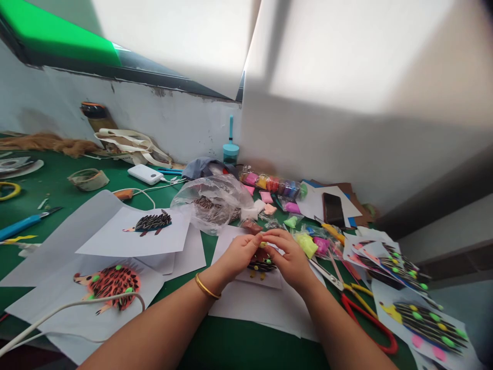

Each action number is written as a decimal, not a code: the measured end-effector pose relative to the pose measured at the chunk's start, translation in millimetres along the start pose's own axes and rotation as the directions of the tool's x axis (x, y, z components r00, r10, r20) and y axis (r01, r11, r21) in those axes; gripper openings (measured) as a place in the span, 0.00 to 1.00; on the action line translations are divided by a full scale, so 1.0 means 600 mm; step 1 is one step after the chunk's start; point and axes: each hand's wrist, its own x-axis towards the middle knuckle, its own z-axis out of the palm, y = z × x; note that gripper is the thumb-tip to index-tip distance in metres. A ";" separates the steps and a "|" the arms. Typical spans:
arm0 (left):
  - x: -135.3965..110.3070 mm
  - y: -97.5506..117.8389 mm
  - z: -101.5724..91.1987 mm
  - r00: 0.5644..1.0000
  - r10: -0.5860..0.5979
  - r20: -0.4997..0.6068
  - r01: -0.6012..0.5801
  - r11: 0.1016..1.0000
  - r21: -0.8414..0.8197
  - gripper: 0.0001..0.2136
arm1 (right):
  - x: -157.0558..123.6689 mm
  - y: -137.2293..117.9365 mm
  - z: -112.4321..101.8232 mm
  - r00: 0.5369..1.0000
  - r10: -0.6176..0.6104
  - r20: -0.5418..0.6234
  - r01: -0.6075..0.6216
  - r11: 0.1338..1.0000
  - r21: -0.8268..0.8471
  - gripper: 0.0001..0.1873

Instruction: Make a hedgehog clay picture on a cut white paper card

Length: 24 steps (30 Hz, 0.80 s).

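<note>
My left hand (242, 253) and my right hand (288, 258) meet fingertip to fingertip above a paper picture in the middle of the table. A small bit of yellow modelling clay (263, 245) shows between their closed fingers. Beneath them lies a hedgehog picture (262, 264) with dark striped spines, light green and yellow dots and yellow feet; my fingers cover its upper part. White sheets (265, 306) lie under it. Just right of my right hand are a packet of yellow-green clay (306, 244) and a packet of magenta clay (321, 245).
Red-and-yellow scissors (352, 295) lie on the right, near finished hedgehog pictures (431, 324). More pictures (152, 224) lie on the left, with a white cable (73, 307) across one. A plastic bag of seeds (211, 205), clay packets (266, 197), a phone (333, 209) and a blue cutter (25, 226) surround them.
</note>
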 end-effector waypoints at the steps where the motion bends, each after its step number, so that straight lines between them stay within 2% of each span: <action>1: -0.001 0.002 0.000 1.000 0.000 -0.003 0.000 1.000 0.007 0.29 | 0.000 0.001 0.000 1.000 0.007 -0.023 -0.007 1.000 0.004 0.07; 5: -0.004 0.013 0.002 0.999 0.013 -0.032 -0.012 1.000 0.020 0.24 | 0.000 0.003 0.000 0.995 0.011 -0.104 -0.013 1.000 -0.020 0.06; 10: -0.008 0.020 0.002 0.998 0.033 -0.049 -0.034 0.999 -0.005 0.21 | 0.000 0.000 -0.002 0.997 -0.034 -0.069 0.030 0.998 -0.049 0.10; 15: -0.009 0.020 0.005 0.997 0.055 -0.051 -0.053 0.997 0.049 0.19 | -0.001 -0.007 -0.002 0.991 -0.091 -0.094 0.083 0.993 -0.083 0.07; 21: -0.001 0.019 0.001 0.975 0.031 -0.220 -0.042 0.998 -0.047 0.20 | -0.003 -0.015 -0.014 0.969 -0.058 -0.240 0.047 0.998 -0.050 0.08; 24: 0.000 0.017 0.001 0.982 0.006 -0.189 -0.015 0.999 -0.046 0.21 | -0.003 -0.016 -0.018 0.966 -0.044 -0.256 0.031 0.998 -0.054 0.11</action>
